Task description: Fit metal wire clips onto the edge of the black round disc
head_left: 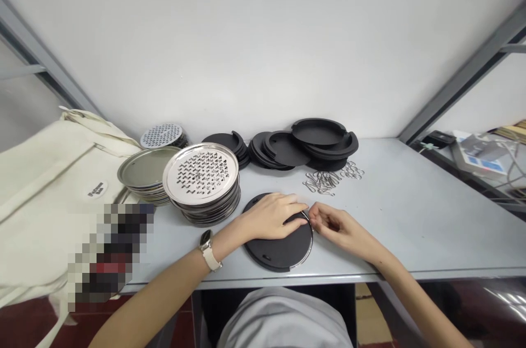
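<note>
Head view, and straight to the black disc (pixel 283 249): it was set flat near the table's (pixel 394 189) front edge, its upper middle covered by the left hand (pixel 276 216). That hand was laid palm-down, fingers spread, one fingertip smeared by blur. At the disc's right edge, beside a silvery rim (pixel 307 252), the right hand (pixel 335 227) was held with fingers curled; whether anything was pinched there could not be told, the fingertips being partly hidden. Further back, small metal clips (pixel 322 181) were heaped too tightly to be counted. To the left, a grater-plate stack (pixel 201 175) was seen, its lower plates shown only by rims. The cream bag (pixel 49 189) was cut off by the frame, its lower right masked by pixels!
</note>
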`<state>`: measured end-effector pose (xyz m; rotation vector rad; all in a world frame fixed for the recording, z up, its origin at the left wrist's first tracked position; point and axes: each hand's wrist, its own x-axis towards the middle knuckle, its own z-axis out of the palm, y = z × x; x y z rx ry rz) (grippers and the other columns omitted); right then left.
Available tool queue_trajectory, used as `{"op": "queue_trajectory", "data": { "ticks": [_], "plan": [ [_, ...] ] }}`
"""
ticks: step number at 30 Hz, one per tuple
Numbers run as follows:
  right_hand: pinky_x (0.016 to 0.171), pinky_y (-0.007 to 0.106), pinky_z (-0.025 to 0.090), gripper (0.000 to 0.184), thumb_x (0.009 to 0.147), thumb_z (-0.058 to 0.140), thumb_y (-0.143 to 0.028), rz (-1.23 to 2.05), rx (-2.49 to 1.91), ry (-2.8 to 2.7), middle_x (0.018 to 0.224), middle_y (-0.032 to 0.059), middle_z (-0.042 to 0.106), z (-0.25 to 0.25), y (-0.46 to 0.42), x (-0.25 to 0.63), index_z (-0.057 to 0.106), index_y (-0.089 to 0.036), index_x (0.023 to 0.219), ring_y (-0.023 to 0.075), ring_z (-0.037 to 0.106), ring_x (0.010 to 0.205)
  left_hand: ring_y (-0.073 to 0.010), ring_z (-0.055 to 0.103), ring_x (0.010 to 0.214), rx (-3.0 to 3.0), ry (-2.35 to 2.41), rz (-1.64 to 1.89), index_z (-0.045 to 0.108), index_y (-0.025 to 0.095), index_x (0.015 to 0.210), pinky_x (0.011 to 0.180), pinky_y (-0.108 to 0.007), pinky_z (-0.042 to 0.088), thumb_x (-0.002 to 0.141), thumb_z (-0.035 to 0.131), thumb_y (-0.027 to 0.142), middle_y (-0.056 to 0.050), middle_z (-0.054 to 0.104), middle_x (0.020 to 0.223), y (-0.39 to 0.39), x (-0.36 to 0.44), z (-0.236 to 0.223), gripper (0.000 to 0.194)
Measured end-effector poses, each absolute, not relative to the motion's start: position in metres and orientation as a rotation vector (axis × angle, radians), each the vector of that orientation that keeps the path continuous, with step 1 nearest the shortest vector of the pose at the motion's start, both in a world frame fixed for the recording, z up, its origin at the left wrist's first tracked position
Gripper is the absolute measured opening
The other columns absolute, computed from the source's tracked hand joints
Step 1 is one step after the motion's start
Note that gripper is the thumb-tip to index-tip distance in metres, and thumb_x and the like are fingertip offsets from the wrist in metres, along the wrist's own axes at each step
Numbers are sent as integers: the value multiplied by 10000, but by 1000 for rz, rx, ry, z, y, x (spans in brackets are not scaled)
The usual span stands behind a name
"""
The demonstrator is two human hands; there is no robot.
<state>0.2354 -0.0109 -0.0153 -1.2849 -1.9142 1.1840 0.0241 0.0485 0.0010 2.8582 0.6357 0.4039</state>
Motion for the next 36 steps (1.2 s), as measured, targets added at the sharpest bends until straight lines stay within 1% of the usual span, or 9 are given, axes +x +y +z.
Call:
{"op": "queue_trajectory", "data": {
  "ticks": [6, 21, 25, 30, 36],
  "plan": [
    [556, 230, 285, 220, 959, 431, -373, 1192, -1292, -1919, 667, -54, 368, -14, -11, 235, 459, -198, 828, 106, 307, 598, -192, 604, 854, 2839, 618, 427, 596, 183, 1089, 799, -317, 443, 965, 439, 365, -53, 614, 959, 48, 24, 1, 271],
    [565, 236, 291, 259, 968, 408, -423, 1193, -1304, -1912, 659, -50, 375, -16, -12, 236, 456, -203, 840, 112, 321, 607, -193, 602, 839, 2851, 626, 435, 601, 180, 1060, 790, -314, 450, 958, 449, 364, -44, 612, 928, 49, 25, -1, 260],
    [576, 238, 304, 275, 972, 398, -431, 1200, -1308, -1912, 671, -44, 404, -17, -11, 236, 456, -201, 835, 113, 346, 614, -194, 604, 857, 2838, 628, 426, 591, 183, 1091, 803, -316, 451, 955, 454, 356, -51, 613, 961, 49, 24, -1, 260],
    [577, 237, 314, 283, 973, 390, -433, 1193, -1324, -1919, 663, -41, 428, -18, -10, 235, 461, -200, 829, 115, 372, 608, -196, 604, 905, 2790, 616, 431, 537, 210, 1207, 834, -308, 444, 956, 461, 343, -41, 613, 1003, 48, 23, 0, 294],
    [580, 232, 325, 305, 974, 384, -426, 1170, -1324, -1960, 671, -35, 437, -18, -11, 236, 459, -196, 789, 114, 389, 615, -188, 607, 873, 2809, 624, 415, 590, 224, 1144, 821, -308, 446, 959, 457, 341, -33, 611, 961, 48, 24, 0, 256]
  ]
}}
